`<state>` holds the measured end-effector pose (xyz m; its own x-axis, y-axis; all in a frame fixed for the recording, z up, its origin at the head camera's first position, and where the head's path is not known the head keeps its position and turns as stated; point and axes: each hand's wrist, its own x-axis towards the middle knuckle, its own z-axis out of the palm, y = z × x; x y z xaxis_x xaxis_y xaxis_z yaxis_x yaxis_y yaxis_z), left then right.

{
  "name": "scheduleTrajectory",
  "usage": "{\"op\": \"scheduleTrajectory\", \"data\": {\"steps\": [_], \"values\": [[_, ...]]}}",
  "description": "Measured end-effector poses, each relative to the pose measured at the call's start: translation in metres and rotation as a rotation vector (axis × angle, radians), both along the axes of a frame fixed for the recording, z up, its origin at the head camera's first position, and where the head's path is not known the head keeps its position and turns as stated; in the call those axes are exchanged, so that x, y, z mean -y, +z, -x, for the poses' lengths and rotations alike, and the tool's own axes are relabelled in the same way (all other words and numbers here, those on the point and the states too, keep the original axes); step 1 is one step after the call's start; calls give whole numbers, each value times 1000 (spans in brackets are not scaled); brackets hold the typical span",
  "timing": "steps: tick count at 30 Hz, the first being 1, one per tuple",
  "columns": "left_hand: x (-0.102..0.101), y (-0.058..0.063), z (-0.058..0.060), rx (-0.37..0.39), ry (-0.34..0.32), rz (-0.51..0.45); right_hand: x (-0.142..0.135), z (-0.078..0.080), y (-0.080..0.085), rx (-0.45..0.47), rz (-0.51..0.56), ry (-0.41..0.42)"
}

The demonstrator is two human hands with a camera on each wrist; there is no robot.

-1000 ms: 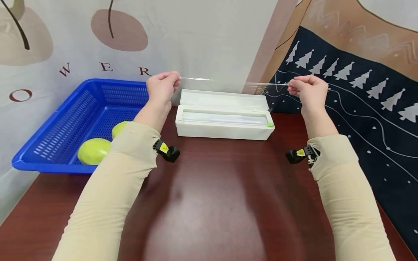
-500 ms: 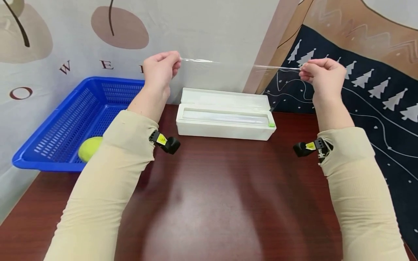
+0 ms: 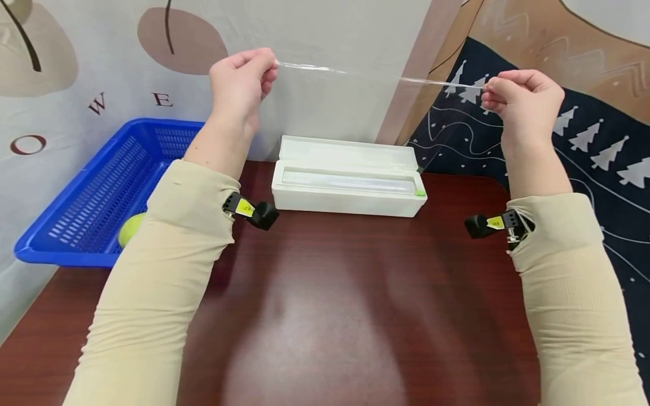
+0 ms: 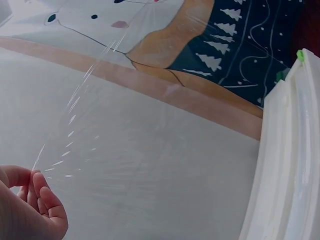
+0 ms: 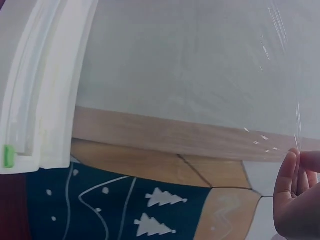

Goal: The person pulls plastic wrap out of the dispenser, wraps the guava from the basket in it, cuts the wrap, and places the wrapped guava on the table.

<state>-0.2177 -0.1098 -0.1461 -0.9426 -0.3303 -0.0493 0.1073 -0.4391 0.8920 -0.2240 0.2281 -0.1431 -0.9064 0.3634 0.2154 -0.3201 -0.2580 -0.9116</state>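
A sheet of clear plastic wrap (image 3: 315, 68) stretches taut between both raised hands, its upper edge catching the light. My left hand (image 3: 238, 84) pinches one corner between thumb and fingers; my right hand (image 3: 530, 110) pinches the other, slightly lower. Behind and below the hands sits a white wrap dispenser box (image 3: 350, 203) on the table, its lid (image 3: 350, 153) tipped back. Through its long slot a pale roll shows. In the left wrist view, creases fan out in the plastic wrap (image 4: 75, 110) from the pinched corner. How the sheet's lower part meets the box is hard to make out.
On the left stands a blue plastic basket (image 3: 66, 258), a yellow-green round item (image 3: 131, 228) in it partly hidden by the left sleeve. The dark red-brown table (image 3: 315, 304) spreads in front of the box. A printed cloth (image 3: 325, 34) hangs close behind.
Both hands have risen and moved farther apart, pulling the plastic wrap higher and wider above the box. The left sleeve now covers more of the basket's contents.
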Motion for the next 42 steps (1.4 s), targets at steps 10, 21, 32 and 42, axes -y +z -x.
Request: {"op": "scheduleTrajectory", "data": {"steps": [10, 21, 32, 42], "values": [[3, 1, -14, -157, -72, 387, -7, -11, 7, -33, -9, 140], [12, -8, -19, -253, 4, 1215, -7, -19, 1, -57, -271, 172], [16, -9, -18, -269, 84, 1315, -7, -19, 6, -60, -349, 23], [4, 0, -17, -326, 234, 1133, -7, -25, 14, -155, -281, -36]]}}
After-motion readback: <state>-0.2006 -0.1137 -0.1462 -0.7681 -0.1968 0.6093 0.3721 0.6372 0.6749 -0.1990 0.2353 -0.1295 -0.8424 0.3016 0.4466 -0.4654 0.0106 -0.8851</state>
